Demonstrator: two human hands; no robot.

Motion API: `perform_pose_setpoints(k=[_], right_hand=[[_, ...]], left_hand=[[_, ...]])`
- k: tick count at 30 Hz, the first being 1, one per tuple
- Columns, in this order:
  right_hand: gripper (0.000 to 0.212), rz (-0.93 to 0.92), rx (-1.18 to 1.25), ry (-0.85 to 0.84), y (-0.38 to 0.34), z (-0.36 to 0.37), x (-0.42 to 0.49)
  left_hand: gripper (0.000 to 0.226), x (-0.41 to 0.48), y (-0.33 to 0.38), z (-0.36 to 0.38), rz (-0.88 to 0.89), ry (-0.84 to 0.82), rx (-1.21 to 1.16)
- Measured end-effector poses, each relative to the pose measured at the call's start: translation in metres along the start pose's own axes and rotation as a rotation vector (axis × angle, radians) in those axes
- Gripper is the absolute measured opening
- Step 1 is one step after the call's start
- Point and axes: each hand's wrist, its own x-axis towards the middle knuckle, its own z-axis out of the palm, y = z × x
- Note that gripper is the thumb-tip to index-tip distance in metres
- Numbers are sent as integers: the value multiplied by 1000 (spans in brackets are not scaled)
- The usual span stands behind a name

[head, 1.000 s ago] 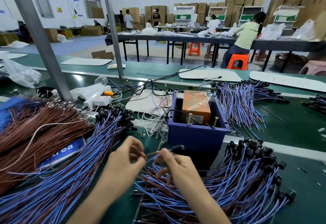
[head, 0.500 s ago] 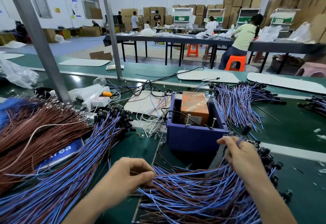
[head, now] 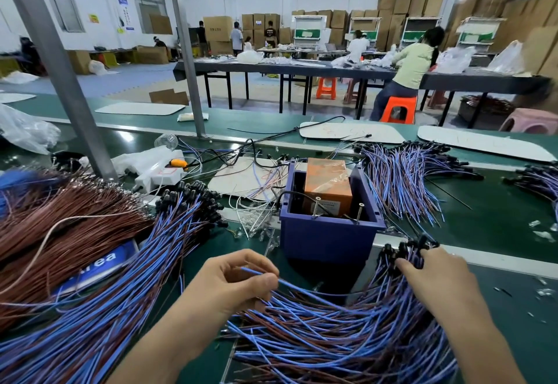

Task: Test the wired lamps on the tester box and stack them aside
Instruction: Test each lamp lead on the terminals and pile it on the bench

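The tester box (head: pixel 329 232) is a blue plastic bin holding an orange block, with two screws standing on its near rim. In front of it lies a pile of wired lamps (head: pixel 347 332), blue and brown leads ending in black lamp heads at the right. My left hand (head: pixel 229 284) pinches the free end of one blue lead (head: pixel 302 285) just left of the box. My right hand (head: pixel 434 278) rests on the black lamp heads at the pile's right end, fingers curled among them; what they hold is hidden.
A long bundle of wired lamps (head: pixel 126 278) lies to the left, beside a brown wire heap (head: pixel 60 223). More bundles (head: pixel 404 178) sit behind the box to the right. A white power strip (head: pixel 157 175) and grey posts (head: pixel 60 66) stand at back left.
My right hand carried the lamp end from in front of the box out to the right and down onto the pile's heads. My left hand stayed, still pinching the lead end.
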Motion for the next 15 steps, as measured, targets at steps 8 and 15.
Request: perform_pose_setpoints(k=[8,15], right_hand=[[12,-519,750,-215,-54,-12,-46],[12,-454,999,-135,-66,15,-45]], left_hand=[[16,31,15,37,66,30,-129],[16,57,12,62,76,113,-246]])
